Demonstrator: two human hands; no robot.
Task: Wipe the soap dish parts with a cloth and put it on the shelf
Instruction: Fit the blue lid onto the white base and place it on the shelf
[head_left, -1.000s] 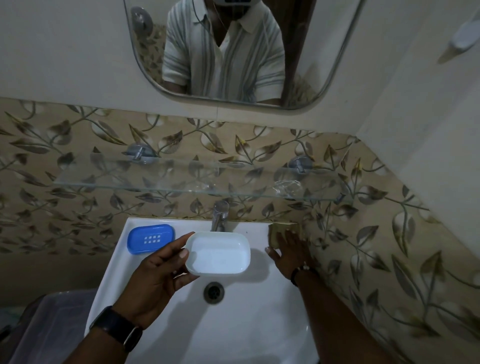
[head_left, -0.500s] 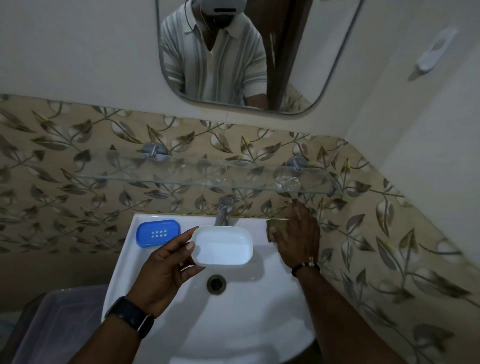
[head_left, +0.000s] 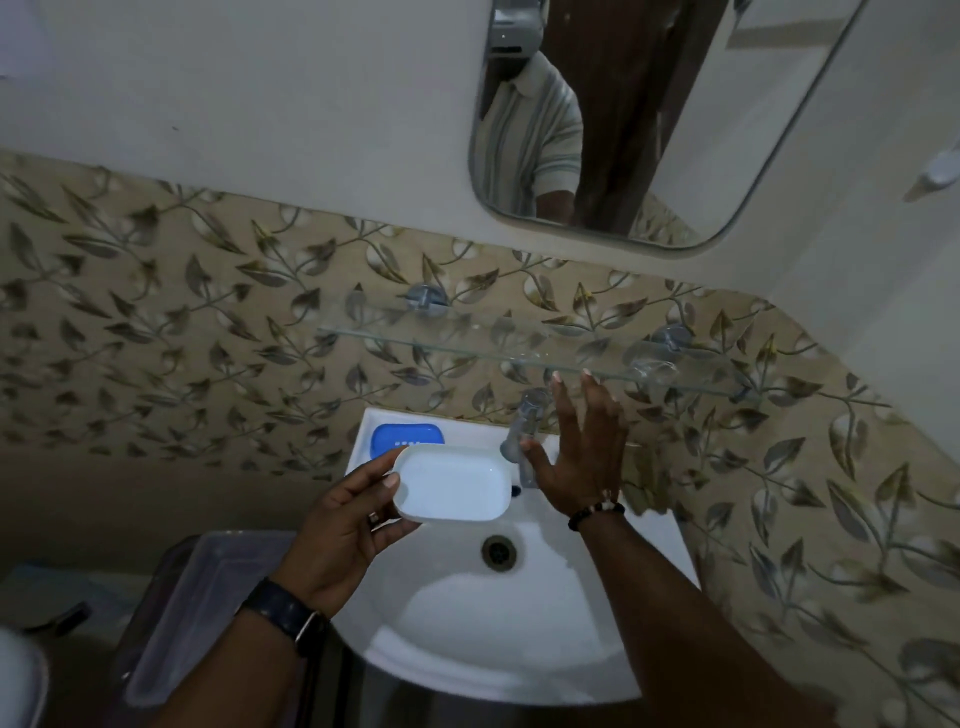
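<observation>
Here my left hand (head_left: 348, 525) pinches the white tray (head_left: 451, 483) by its near-left rim, over the sink (head_left: 519, 623); the blue insert (head_left: 408, 439) lies just beyond my grip. It looks light, stiff and slick, so rim holds suit it. My right hand (head_left: 584, 457) is spread open, empty, beside the tap (head_left: 527, 431).

1. A white washbasin (head_left: 519, 639) sits against a wall tiled with a leaf pattern, its drain (head_left: 499, 552) near the middle.
2. The left hand (head_left: 347, 530) holds a white soap dish tray (head_left: 451, 483) by its left end, above the basin.
3. The right hand (head_left: 582, 452) is spread flat with nothing in it, fingers pointing up beside the tap (head_left: 524, 431).
4. A blue soap dish insert (head_left: 407, 437) lies on the basin's back left corner.
5. A glass shelf (head_left: 519, 356) runs above the tap, below a mirror (head_left: 649, 119).
6. A folded cloth (head_left: 644, 483) lies at the basin's right edge, partly hidden by the right hand.
</observation>
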